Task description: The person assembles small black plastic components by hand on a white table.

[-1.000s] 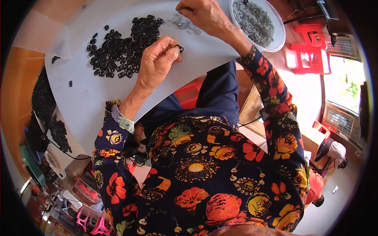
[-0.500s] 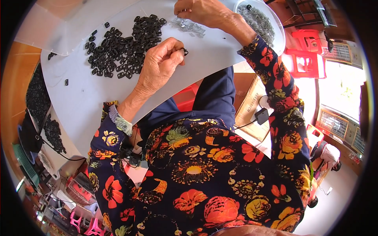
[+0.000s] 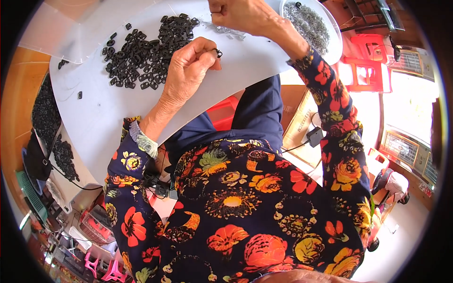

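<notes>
My left hand [image 3: 188, 66] is closed, with a small black plastic piece [image 3: 219, 53] pinched between thumb and forefinger, one end sticking out. It is held above the pale table [image 3: 127, 111], at the right side of a heap of similar black pieces [image 3: 137, 56]. Farther off, at the upper edge of the view, my right hand [image 3: 238, 15] is curled with its fingers together. What lies in its fingertips, if anything, is hidden. Just below that hand is a small pile of clear slender pieces [image 3: 229, 32].
A round clear tub [image 3: 336, 55] of clear pieces stands at the table's right end. A transparent plastic bin [image 3: 61, 40] sits at the far left. More black pieces [image 3: 63, 158] lie in containers beyond the left edge. Red stools [image 3: 365, 75] and a cardboard box [image 3: 302, 125] are to the right.
My right hand has turned and its fingers have curled in more, near the clear pile. My left hand has shifted slightly away from me, still pinching the black piece.
</notes>
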Demonstrator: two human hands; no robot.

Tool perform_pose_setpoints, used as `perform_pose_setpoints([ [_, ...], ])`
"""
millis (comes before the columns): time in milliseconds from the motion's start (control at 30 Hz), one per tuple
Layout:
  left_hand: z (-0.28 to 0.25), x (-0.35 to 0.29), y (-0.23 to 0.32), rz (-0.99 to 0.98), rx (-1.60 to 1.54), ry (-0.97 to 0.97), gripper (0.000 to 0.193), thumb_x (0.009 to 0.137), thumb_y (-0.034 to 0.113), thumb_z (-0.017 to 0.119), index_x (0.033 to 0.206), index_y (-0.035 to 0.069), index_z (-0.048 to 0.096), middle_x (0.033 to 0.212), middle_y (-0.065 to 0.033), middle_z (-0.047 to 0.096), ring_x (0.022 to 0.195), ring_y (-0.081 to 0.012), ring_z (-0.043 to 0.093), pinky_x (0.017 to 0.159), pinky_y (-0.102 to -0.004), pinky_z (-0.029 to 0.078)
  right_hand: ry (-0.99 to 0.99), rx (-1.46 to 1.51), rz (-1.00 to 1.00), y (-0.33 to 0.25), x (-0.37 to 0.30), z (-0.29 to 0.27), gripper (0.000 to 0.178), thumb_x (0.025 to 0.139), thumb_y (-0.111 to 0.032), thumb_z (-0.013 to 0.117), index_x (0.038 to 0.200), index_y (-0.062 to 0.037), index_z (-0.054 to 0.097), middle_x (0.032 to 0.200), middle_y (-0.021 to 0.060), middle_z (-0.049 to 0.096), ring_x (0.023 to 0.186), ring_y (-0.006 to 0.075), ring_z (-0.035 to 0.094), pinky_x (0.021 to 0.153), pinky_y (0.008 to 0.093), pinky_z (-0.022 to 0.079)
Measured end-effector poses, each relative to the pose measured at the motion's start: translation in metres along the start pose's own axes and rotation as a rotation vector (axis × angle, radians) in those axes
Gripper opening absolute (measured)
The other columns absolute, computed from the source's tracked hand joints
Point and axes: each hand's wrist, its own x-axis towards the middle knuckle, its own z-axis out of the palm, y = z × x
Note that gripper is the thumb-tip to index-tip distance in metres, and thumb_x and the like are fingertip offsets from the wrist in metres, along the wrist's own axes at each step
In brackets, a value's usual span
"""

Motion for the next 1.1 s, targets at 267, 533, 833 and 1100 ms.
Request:
perform_pose_setpoints([
  [267, -0.001, 0.0, 0.001, 0.035, 0.117, -0.027, 0.008, 0.085, 0.007, 0.052, 0.087, 0.0, 0.057, 0.069, -0.0012, 0.059, 0.067, -0.0059, 0.057, 0.065, -0.0221, 0.046, 0.081, 0.022, 0.138, 0.001, -0.015, -0.001, 0.008, 0.072, -0.006, 0.061, 0.069, 0.0015, 0.059, 0.061, 0.021, 0.057, 0.06, 0.0383, 0.061, 0.055, 0.0408, 0.048],
  [533, -0.001, -0.002, 0.001, 0.014, 0.07, -0.031, 0.01, 0.085, 0.007, 0.052, 0.089, 0.0, 0.057, 0.069, -0.0012, 0.059, 0.066, -0.0059, 0.055, 0.062, -0.0217, 0.043, -0.161, -0.255, -0.101, 0.017, 0.019, 0.016, 0.017, 0.076, -0.013, 0.06, 0.064, -0.0007, 0.064, 0.065, 0.0179, 0.061, 0.062, 0.0347, 0.061, 0.059, 0.0428, 0.049],
  [833, 0.002, -0.001, -0.002, -0.012, 0.013, -0.027, 0.009, 0.085, 0.008, 0.053, 0.086, 0.0, 0.057, 0.068, -0.0009, 0.058, 0.066, -0.0055, 0.053, 0.062, -0.0215, 0.042, -0.146, -0.571, -0.099, 0.018, 0.03, 0.047, 0.011, 0.07, -0.006, 0.06, 0.063, 0.0003, 0.064, 0.068, 0.0181, 0.064, 0.067, 0.033, 0.064, 0.063, 0.0424, 0.052],
  [1100, 0.002, 0.001, 0.001, -0.056, -0.018, -0.002, 0.008, 0.085, 0.007, 0.052, 0.085, 0.001, 0.058, 0.068, -0.0008, 0.059, 0.066, -0.0055, 0.055, 0.064, -0.021, 0.044, -0.119, -0.277, -0.023, 0.008, 0.016, 0.015, 0.013, 0.064, -0.009, 0.064, 0.067, 0.0026, 0.061, 0.068, 0.0226, 0.061, 0.067, 0.0367, 0.063, 0.063, 0.0433, 0.052],
])
